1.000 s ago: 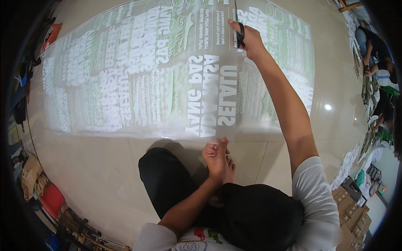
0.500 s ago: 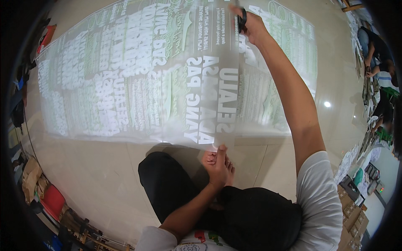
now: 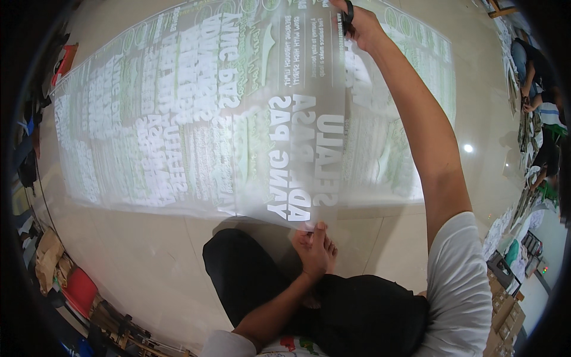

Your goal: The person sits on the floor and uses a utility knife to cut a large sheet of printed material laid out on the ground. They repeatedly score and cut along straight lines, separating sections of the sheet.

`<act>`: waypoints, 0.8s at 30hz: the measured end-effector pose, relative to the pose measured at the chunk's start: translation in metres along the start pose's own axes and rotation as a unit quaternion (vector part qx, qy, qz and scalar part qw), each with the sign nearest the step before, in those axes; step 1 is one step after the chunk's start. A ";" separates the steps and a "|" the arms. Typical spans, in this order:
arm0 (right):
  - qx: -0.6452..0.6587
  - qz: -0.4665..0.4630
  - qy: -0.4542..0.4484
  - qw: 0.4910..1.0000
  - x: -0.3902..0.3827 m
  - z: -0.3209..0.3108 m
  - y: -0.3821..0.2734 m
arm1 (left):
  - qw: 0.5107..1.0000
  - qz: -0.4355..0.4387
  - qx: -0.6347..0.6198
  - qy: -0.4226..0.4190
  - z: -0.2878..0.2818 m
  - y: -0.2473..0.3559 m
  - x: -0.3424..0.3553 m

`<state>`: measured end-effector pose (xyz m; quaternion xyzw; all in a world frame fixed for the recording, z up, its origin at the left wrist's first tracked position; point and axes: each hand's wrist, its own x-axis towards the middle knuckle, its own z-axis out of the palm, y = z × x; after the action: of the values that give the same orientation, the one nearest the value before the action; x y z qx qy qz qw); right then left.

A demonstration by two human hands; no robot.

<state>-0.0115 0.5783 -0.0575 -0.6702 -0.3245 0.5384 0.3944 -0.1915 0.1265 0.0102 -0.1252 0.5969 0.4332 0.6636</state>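
A large translucent film sheet (image 3: pixel 250 154), printed with white mirrored lettering and pale green shapes, spreads over the floor. My left hand (image 3: pixel 315 253) pinches its near edge between thumb and fingers, lifting that strip a little. At the far side, my right hand (image 3: pixel 366 30) is closed around the black handles of scissors (image 3: pixel 348 12). Their blades are hidden or out of the picture, by the lifted strip's right edge. To the right of that edge lies more of the printed film (image 3: pixel 392 149). My bare foot (image 3: pixel 332 250) shows just behind my left hand.
My bent knee (image 3: pixel 229 256) in black cloth is close to the sheet's near edge. Glossy tiles (image 3: pixel 148 256) surround the film. A red chair (image 3: pixel 80 291) and brown paper (image 3: pixel 50 256) are at left. Other people (image 3: pixel 535 89) sit at far right, above cardboard boxes (image 3: pixel 505 321).
My right hand with the scissors has moved farther away, toward the top edge. My left hand has come slightly nearer, still pinching the film. The whole view has shifted a little.
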 end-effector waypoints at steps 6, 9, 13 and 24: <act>0.007 -0.020 0.008 1.000 0.026 0.001 -0.004 | 0.995 0.075 0.063 -0.019 0.000 0.006 0.001; 0.013 -0.024 0.006 1.000 0.040 0.003 -0.012 | 0.992 0.091 0.082 0.001 -0.004 -0.002 0.005; 0.047 -0.025 -0.007 0.999 0.056 -0.007 -0.028 | 0.996 0.063 0.059 -0.008 -0.002 -0.003 0.007; -0.204 -0.036 0.062 0.976 -0.160 -0.040 0.051 | 0.998 -0.007 -0.009 -0.055 -0.007 0.007 0.002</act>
<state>-0.0051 0.4090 -0.0232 -0.7565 -0.4264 0.4040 0.2875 -0.2014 0.1269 0.0095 -0.1114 0.5549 0.4404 0.6969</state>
